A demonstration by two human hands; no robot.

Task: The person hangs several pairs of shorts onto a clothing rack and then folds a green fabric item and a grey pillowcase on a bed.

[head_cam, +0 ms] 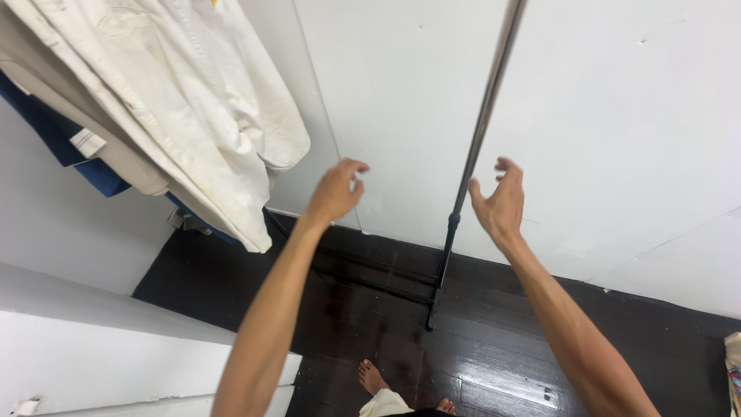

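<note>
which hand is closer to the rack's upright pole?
Right. The right hand is open just right of the metal pole, almost beside it. The left hand is open farther off to the pole's left, nearer the hanging cream garment.

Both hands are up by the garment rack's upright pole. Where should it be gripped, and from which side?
Probably grip the upright pole on its bare metal shaft, above the black lower joint. Bring the right hand in from the right; the left hand from the left. The shaft is slim and unobstructed, with the hanging clothes well to the left.

Cream shirt (193,100), dark glossy floor (494,355)
</note>
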